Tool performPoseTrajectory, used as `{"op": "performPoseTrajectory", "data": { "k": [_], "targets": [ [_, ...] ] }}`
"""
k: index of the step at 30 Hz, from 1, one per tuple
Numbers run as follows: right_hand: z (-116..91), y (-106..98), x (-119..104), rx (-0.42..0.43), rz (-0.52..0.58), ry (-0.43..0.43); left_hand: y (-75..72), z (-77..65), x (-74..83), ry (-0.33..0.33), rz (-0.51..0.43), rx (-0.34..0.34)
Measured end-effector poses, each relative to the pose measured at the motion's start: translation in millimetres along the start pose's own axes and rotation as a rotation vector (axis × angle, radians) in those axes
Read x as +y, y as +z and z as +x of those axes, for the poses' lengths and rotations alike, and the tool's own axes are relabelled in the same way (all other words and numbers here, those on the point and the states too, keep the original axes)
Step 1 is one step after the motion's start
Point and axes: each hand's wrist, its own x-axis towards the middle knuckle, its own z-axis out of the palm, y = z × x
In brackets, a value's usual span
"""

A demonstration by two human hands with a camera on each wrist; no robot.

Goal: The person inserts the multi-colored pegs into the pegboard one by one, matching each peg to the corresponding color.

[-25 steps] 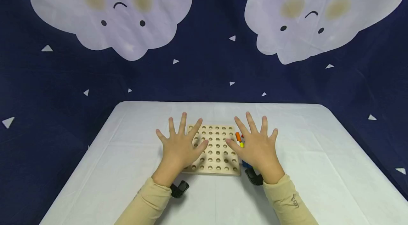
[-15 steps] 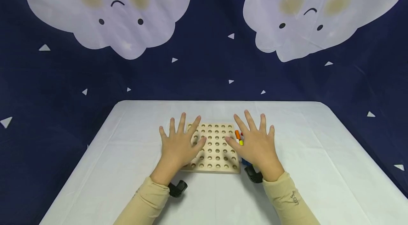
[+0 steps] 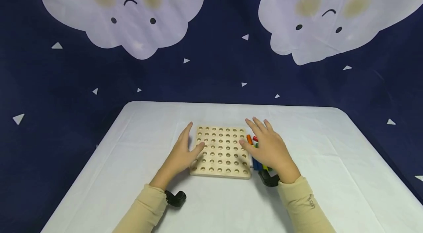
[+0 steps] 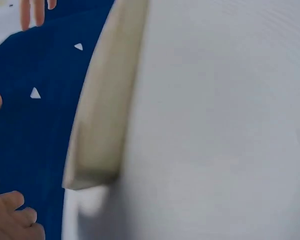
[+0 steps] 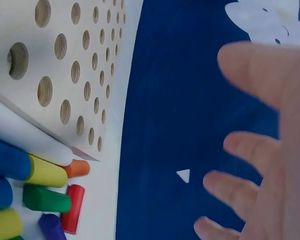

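A square wooden pegboard [image 3: 215, 151] with rows of round holes lies flat mid-table. My left hand [image 3: 181, 155] hovers at its left side, turned edge-on, thumb apart from the fingers and nothing held. In the left wrist view the board's edge [image 4: 107, 100] runs past, and some fingertips show at the far left. Over the board's right side is my right hand [image 3: 269, 148], fingers spread and holding nothing. Partly under it lie coloured pegs: a white one [image 5: 27, 130], a green one [image 5: 46, 198], a red one [image 5: 73, 209] and several others.
A white cloth covers the table [image 3: 224, 207]. Behind its far edge hangs a dark blue curtain [image 3: 218, 79] with clouds and small triangles. Black wrist cameras sit under both wrists, the left camera [image 3: 176, 199] low over the cloth.
My left hand has turned from palm-down to edge-on and shifted left. The right hand has tilted and moved slightly right, uncovering more pegs. The board lies as before.
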Motion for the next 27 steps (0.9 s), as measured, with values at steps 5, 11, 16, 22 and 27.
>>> {"op": "performPoseTrajectory", "data": {
  "k": [5,11,16,22,27],
  "targets": [
    [5,1,12,-0.062,0.241,-0.021,7.7,-5.5,-15.5,-0.067,-0.013,-0.056],
    [11,0,30,-0.116,0.391,0.052,12.5,-13.4,-23.1,-0.119,0.033,-0.103],
    [16,-3,51,-0.115,0.415,0.107,16.6,-16.2,-26.0,-0.071,0.091,-0.114],
    [27,1,72,-0.156,0.349,0.125,24.3,-17.3,-30.1,0.065,0.246,-0.127],
    [37,9,83,-0.211,0.255,0.103,30.1,-18.8,-32.3,0.098,0.325,-0.117]
  ]
}}
